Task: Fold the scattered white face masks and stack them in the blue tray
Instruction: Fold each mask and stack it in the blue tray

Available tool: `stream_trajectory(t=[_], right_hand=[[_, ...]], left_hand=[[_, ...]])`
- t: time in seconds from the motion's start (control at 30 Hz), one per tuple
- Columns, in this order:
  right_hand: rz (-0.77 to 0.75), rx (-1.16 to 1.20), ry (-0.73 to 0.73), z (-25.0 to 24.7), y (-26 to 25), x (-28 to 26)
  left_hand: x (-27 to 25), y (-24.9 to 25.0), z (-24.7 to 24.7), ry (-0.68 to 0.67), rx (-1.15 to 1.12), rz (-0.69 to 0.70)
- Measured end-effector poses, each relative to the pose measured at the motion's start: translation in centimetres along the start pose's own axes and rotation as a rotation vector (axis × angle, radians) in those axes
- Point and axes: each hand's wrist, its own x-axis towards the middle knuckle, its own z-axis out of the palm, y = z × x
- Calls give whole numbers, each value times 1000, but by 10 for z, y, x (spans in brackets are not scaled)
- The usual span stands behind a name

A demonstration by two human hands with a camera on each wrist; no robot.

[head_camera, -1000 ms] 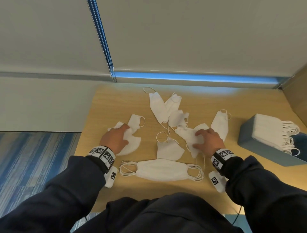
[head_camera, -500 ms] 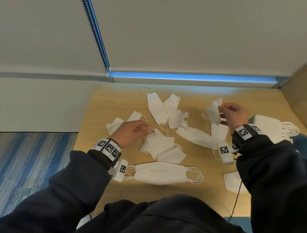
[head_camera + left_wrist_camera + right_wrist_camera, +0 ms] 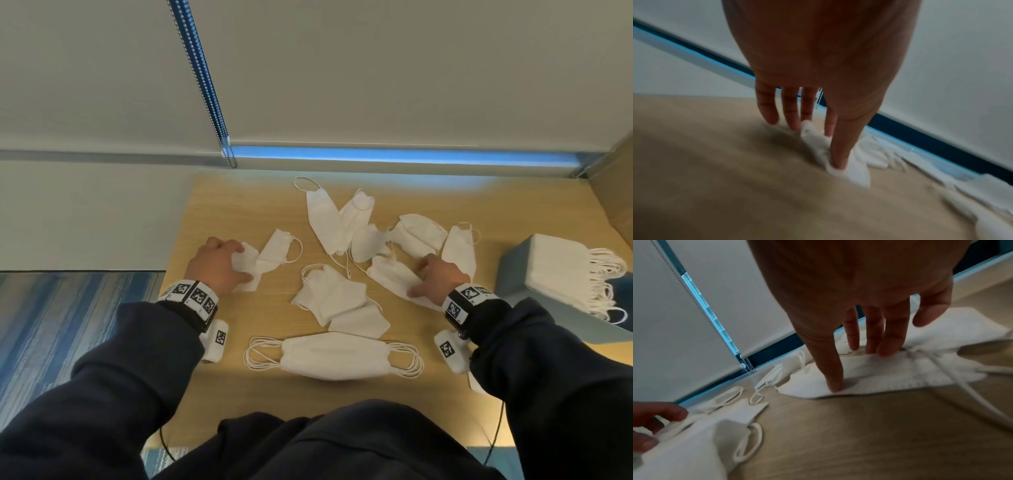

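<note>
Pressing on a loose mask at the left of the worktop: left hand, thumb and straight fingers on the cloth; right hand, fingers spread wide, lies on another mask right of centre; folded masks stand stacked in the blue tray at the right edge; a flat pile sits near.

Dark navy sleeves, white wristbands with black square markers

Reaching forward with both arms, palms down. Pressing with left hand and right hand: fingers straight, slightly spread, thumbs planted.
</note>
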Motion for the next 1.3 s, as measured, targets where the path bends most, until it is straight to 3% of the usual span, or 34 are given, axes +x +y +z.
stream_trajectory(t=[0.1,0.23,0.4,0.5,0.7,0.9,0.97,1.03,1.1,1.2,1.3], right_hand=[[-30,-51,-70,-11,-3,-5],[-134,185,-108,-28,-4,-22],[-100,776,-128,-37,-6,-54],[-12,1083,-247,-30,1,-64],[50,1288,-289,-11,10,-76],[35,1337,-255,1,-5,-77],[18,1345,-271,4,-14,-77],[10,1361,-294,6,-24,-77],[-7,1376,-322,7,-35,-79],[-60,1360,-365,7,-54,-82],[-105,1349,-389,9,-69,-86]], left_hand=[[7,39,-9,112,-3,97],[31,108,-3,24,-218,158],[60,165,21,-104,95,249],[62,176,31,-103,301,217],[54,169,15,-70,313,237],[31,125,-23,18,-129,94],[19,102,-30,57,-394,12],[-3,85,-31,-3,-888,-99],[-33,77,-29,-126,-1249,-125],[-69,75,-16,-263,-1461,-127],[-91,75,-9,-288,-1579,-142]])
